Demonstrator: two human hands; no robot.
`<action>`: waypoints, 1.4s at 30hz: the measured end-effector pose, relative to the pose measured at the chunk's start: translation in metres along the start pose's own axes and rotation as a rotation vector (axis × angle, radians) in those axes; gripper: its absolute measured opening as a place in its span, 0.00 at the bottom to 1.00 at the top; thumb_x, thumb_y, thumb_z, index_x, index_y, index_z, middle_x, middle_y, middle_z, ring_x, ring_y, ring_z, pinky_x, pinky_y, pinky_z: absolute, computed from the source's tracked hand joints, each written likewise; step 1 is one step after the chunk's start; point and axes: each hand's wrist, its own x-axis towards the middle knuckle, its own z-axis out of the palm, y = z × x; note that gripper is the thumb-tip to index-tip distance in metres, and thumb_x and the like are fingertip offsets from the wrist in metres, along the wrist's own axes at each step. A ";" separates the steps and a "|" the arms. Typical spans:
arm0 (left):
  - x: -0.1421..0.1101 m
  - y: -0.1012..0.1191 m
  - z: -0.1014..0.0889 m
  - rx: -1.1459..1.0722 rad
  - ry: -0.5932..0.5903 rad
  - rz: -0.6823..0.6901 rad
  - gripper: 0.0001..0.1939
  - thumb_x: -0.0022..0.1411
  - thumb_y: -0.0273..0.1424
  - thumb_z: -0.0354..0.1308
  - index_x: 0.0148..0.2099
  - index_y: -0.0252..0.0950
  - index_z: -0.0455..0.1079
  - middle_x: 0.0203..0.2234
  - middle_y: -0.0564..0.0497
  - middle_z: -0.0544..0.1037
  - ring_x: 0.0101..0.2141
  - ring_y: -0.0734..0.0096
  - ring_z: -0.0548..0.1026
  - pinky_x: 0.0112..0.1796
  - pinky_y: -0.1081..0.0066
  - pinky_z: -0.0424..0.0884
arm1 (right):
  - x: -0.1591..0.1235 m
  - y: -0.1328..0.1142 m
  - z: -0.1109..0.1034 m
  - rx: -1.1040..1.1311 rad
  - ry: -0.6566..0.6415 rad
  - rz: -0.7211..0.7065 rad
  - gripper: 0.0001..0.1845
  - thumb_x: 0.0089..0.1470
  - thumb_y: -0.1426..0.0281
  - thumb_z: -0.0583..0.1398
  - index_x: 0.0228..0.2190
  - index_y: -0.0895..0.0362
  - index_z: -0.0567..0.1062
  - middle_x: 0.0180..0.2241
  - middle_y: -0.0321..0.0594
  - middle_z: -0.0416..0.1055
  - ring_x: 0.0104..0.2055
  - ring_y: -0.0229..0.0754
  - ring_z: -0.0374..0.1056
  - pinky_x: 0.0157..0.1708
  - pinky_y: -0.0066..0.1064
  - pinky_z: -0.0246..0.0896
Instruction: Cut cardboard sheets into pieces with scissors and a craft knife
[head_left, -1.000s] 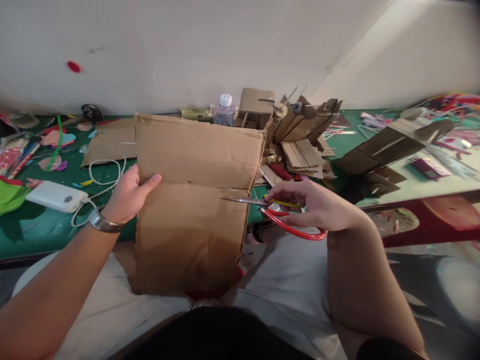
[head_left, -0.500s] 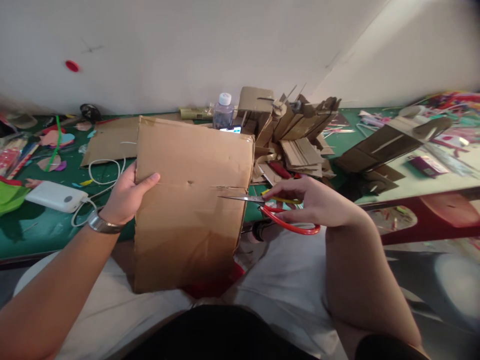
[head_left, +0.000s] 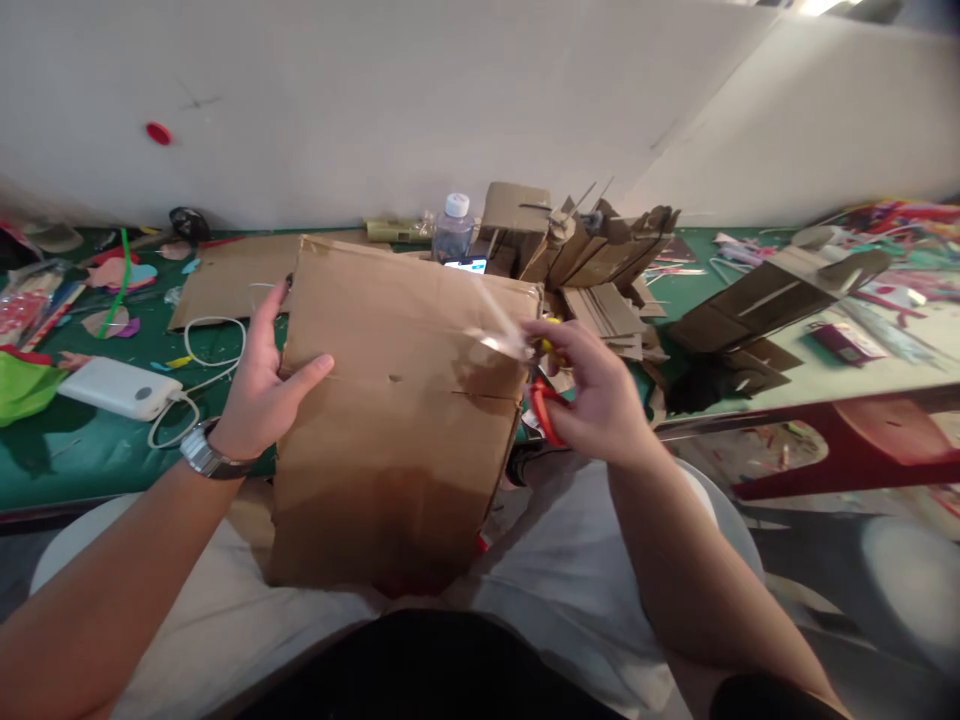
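Where left hand pinches: cardboard, 9 o'clock edge
Right hand: grip curled round scissors, 3 o'clock, kinda blurry

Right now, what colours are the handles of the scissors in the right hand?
Red handle, yellow handle; best seen in the head view.

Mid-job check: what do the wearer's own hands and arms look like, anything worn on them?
The left hand is ungloved, with a shiny silver-coloured watch at its wrist. The right hand is ungloved too, with nothing visible at its wrist; a black sleeve shows farther up that arm.
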 end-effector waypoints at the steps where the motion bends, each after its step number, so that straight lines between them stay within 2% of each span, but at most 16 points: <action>1: -0.001 0.003 0.001 0.019 -0.006 0.030 0.50 0.63 0.40 0.71 0.78 0.51 0.48 0.76 0.46 0.59 0.71 0.48 0.64 0.67 0.49 0.66 | 0.002 -0.008 0.009 -0.019 0.041 -0.058 0.33 0.57 0.70 0.65 0.63 0.49 0.71 0.59 0.51 0.72 0.59 0.59 0.72 0.59 0.51 0.71; 2: -0.003 0.005 0.001 0.046 -0.012 0.059 0.49 0.64 0.40 0.70 0.78 0.53 0.48 0.76 0.48 0.59 0.71 0.48 0.65 0.67 0.49 0.66 | 0.004 -0.015 0.016 -0.039 0.055 -0.111 0.32 0.57 0.72 0.65 0.62 0.49 0.72 0.57 0.50 0.73 0.59 0.58 0.72 0.59 0.49 0.71; 4: -0.005 0.010 -0.002 0.149 -0.038 0.108 0.38 0.66 0.40 0.68 0.74 0.51 0.61 0.71 0.49 0.68 0.67 0.49 0.70 0.66 0.51 0.67 | 0.008 -0.026 0.025 -0.095 0.043 -0.178 0.31 0.58 0.74 0.63 0.62 0.50 0.72 0.56 0.49 0.73 0.61 0.57 0.71 0.60 0.48 0.70; 6: -0.007 0.014 -0.005 0.271 -0.067 0.133 0.25 0.66 0.42 0.67 0.64 0.47 0.74 0.62 0.49 0.77 0.60 0.50 0.76 0.63 0.53 0.71 | 0.013 -0.032 0.027 -0.157 0.037 -0.211 0.32 0.58 0.74 0.62 0.63 0.51 0.71 0.57 0.50 0.72 0.61 0.56 0.71 0.60 0.48 0.71; 7: -0.007 0.016 -0.007 0.305 -0.083 0.132 0.22 0.66 0.44 0.67 0.60 0.47 0.77 0.58 0.49 0.80 0.57 0.51 0.79 0.61 0.55 0.74 | 0.016 -0.033 0.026 -0.186 0.044 -0.216 0.32 0.58 0.74 0.61 0.64 0.51 0.70 0.57 0.51 0.72 0.61 0.57 0.71 0.60 0.49 0.70; 10: -0.008 0.022 -0.012 0.305 -0.124 0.150 0.29 0.57 0.52 0.71 0.57 0.47 0.77 0.53 0.49 0.82 0.51 0.51 0.81 0.52 0.57 0.79 | 0.024 -0.036 0.015 -0.243 0.074 -0.182 0.33 0.57 0.74 0.63 0.63 0.50 0.71 0.57 0.49 0.74 0.61 0.58 0.71 0.59 0.50 0.70; 13: -0.010 0.029 -0.015 0.343 -0.160 0.199 0.36 0.49 0.57 0.74 0.55 0.45 0.76 0.51 0.48 0.82 0.50 0.51 0.80 0.54 0.56 0.77 | 0.030 -0.040 0.003 -0.237 0.057 -0.139 0.30 0.56 0.72 0.64 0.61 0.51 0.74 0.56 0.46 0.78 0.54 0.55 0.75 0.54 0.47 0.72; 18: -0.017 0.039 -0.018 0.421 -0.165 0.277 0.33 0.50 0.60 0.73 0.50 0.45 0.75 0.46 0.50 0.82 0.44 0.57 0.80 0.49 0.59 0.77 | 0.030 -0.041 -0.004 -0.139 -0.153 -0.062 0.25 0.60 0.65 0.65 0.58 0.54 0.77 0.51 0.44 0.82 0.46 0.49 0.78 0.45 0.38 0.71; 24: -0.023 0.055 -0.018 0.476 -0.232 0.238 0.26 0.51 0.53 0.75 0.42 0.42 0.72 0.37 0.53 0.80 0.36 0.65 0.76 0.39 0.67 0.75 | 0.022 -0.024 -0.002 0.062 -0.315 -0.035 0.26 0.62 0.63 0.65 0.60 0.54 0.76 0.54 0.46 0.80 0.50 0.48 0.78 0.47 0.37 0.73; 28: -0.025 0.061 -0.022 0.488 -0.307 0.174 0.33 0.46 0.54 0.76 0.46 0.42 0.71 0.33 0.56 0.77 0.26 0.72 0.68 0.26 0.72 0.66 | 0.017 -0.013 0.002 0.193 -0.415 -0.012 0.27 0.62 0.62 0.66 0.61 0.54 0.76 0.59 0.47 0.77 0.57 0.51 0.75 0.55 0.41 0.71; 31: -0.025 0.063 -0.028 0.544 -0.348 0.157 0.36 0.45 0.55 0.77 0.50 0.43 0.72 0.35 0.56 0.77 0.24 0.73 0.67 0.25 0.73 0.63 | 0.012 -0.008 0.012 0.330 -0.525 0.047 0.28 0.64 0.60 0.66 0.61 0.55 0.75 0.58 0.48 0.77 0.57 0.51 0.75 0.55 0.39 0.70; 33: -0.024 0.063 -0.033 0.599 -0.368 0.157 0.36 0.46 0.56 0.76 0.51 0.44 0.72 0.34 0.56 0.79 0.24 0.73 0.68 0.25 0.73 0.63 | 0.006 -0.005 0.023 0.484 -0.613 0.116 0.29 0.65 0.58 0.65 0.62 0.57 0.73 0.57 0.49 0.78 0.55 0.49 0.75 0.52 0.37 0.71; 35: -0.023 0.063 -0.037 0.657 -0.363 0.148 0.35 0.46 0.57 0.76 0.51 0.45 0.74 0.29 0.59 0.78 0.22 0.73 0.68 0.24 0.73 0.62 | -0.001 -0.005 0.036 0.679 -0.682 0.205 0.29 0.67 0.56 0.64 0.62 0.59 0.72 0.55 0.49 0.78 0.53 0.47 0.75 0.50 0.36 0.71; 38: -0.020 0.060 -0.040 0.715 -0.331 0.128 0.30 0.48 0.58 0.75 0.44 0.44 0.77 0.19 0.61 0.71 0.19 0.72 0.64 0.23 0.71 0.59 | -0.013 -0.011 0.051 0.964 -0.730 0.357 0.29 0.65 0.56 0.66 0.61 0.57 0.72 0.54 0.47 0.77 0.51 0.43 0.75 0.49 0.33 0.69; 40: -0.018 0.059 -0.039 0.680 -0.329 0.142 0.27 0.50 0.59 0.73 0.38 0.42 0.78 0.19 0.59 0.71 0.21 0.70 0.66 0.25 0.69 0.62 | -0.019 -0.018 0.057 1.130 -0.743 0.484 0.27 0.62 0.57 0.69 0.58 0.55 0.74 0.52 0.42 0.78 0.47 0.40 0.75 0.46 0.29 0.68; 42: -0.015 0.057 -0.036 0.582 -0.333 0.181 0.26 0.50 0.58 0.73 0.35 0.41 0.77 0.26 0.54 0.77 0.28 0.66 0.73 0.32 0.67 0.68 | -0.023 -0.025 0.059 1.253 -0.755 0.598 0.25 0.59 0.58 0.72 0.54 0.54 0.77 0.48 0.38 0.78 0.43 0.37 0.75 0.42 0.26 0.67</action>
